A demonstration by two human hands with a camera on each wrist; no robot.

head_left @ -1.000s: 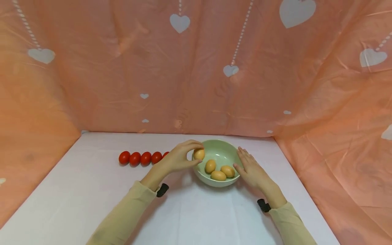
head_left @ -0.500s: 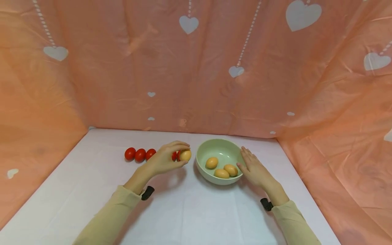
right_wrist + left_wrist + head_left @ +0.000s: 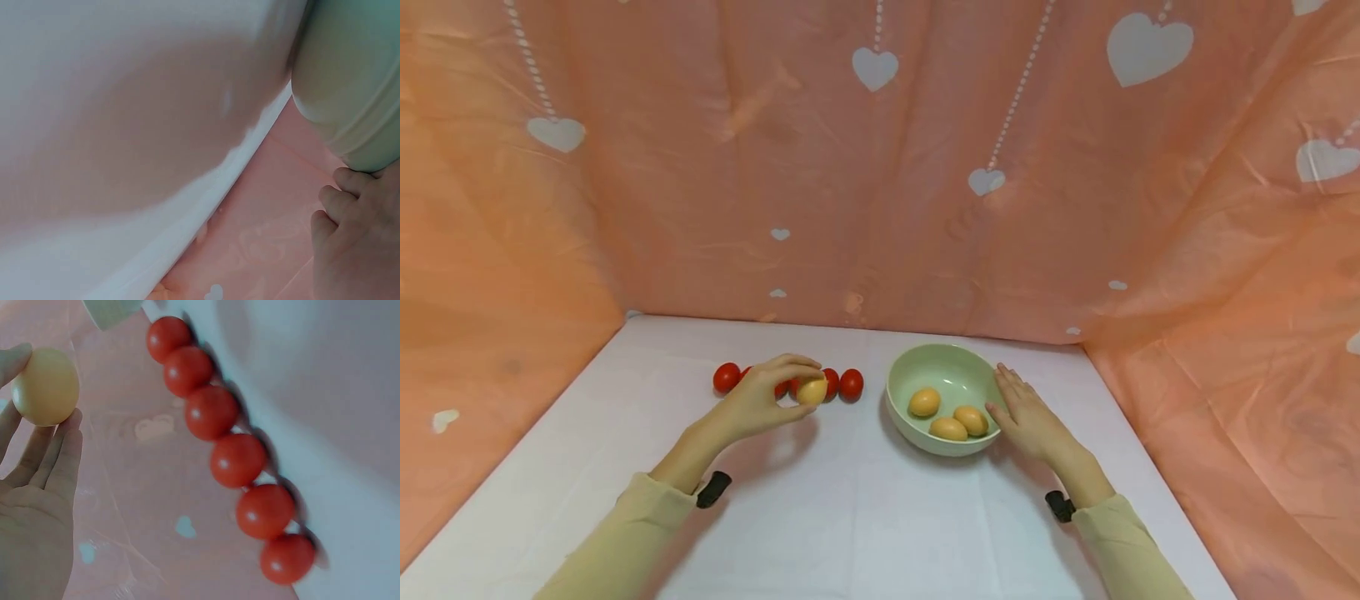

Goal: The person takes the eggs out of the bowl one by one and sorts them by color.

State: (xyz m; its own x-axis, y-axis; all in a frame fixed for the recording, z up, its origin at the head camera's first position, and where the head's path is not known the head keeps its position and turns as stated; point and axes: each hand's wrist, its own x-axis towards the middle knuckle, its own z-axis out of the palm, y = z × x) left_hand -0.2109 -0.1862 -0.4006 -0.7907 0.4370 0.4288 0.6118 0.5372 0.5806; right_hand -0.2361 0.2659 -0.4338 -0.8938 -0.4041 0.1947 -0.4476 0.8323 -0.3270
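Note:
My left hand (image 3: 751,408) pinches a yellow-brown egg (image 3: 812,392) between thumb and fingertips, in front of a row of small red tomatoes (image 3: 852,385). Seen from the left wrist, that egg (image 3: 47,387) is held up beside the row, and the tomatoes (image 3: 237,460) run in a slanting line. A light green bowl (image 3: 917,437) stands to the right, with three similar eggs (image 3: 924,402) lying inside it. My right hand (image 3: 1030,422) rests with straight fingers against the bowl's right side. In the right wrist view, its fingers (image 3: 340,203) lie by the bowl's wall (image 3: 350,75).
A white cloth covers the table (image 3: 910,533). Behind and on both sides hangs a pink-orange curtain (image 3: 820,167) printed with white hearts. Each wrist carries a small black device, such as the one on the left wrist (image 3: 713,489).
My left hand has carried the egg out of the bowl and leftward to the tomato row. The right hand has stayed at the bowl. The head view has shifted slightly.

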